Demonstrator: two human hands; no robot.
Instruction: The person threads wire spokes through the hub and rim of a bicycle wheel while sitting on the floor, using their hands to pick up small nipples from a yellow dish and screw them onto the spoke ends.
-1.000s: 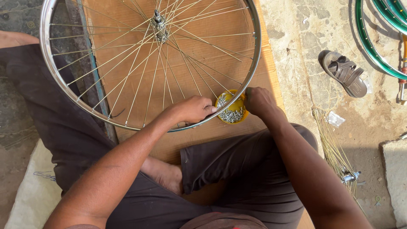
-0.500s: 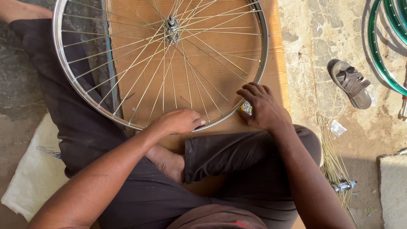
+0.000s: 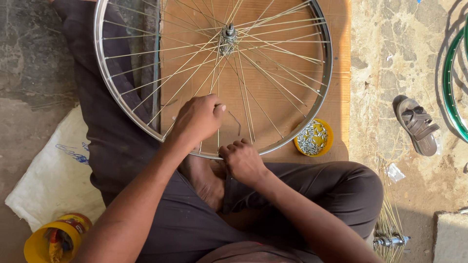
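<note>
1. One spoked bicycle wheel [image 3: 146, 122] lies flat on a brown board [image 3: 341, 73], its near rim over the seated person's lap.
2. The left hand [image 3: 197, 119] curls over the near spokes [image 3: 273, 83], fingers pressed together around one.
3. The right hand [image 3: 242, 160] pinches at the near rim; what it holds is hidden.
4. Just right of the rim sits a yellow bowl of small metal nipples [image 3: 313, 138].
5. Far right lies a sandal [image 3: 417, 124]; near left stands a yellow tub [image 3: 51, 241].
</note>
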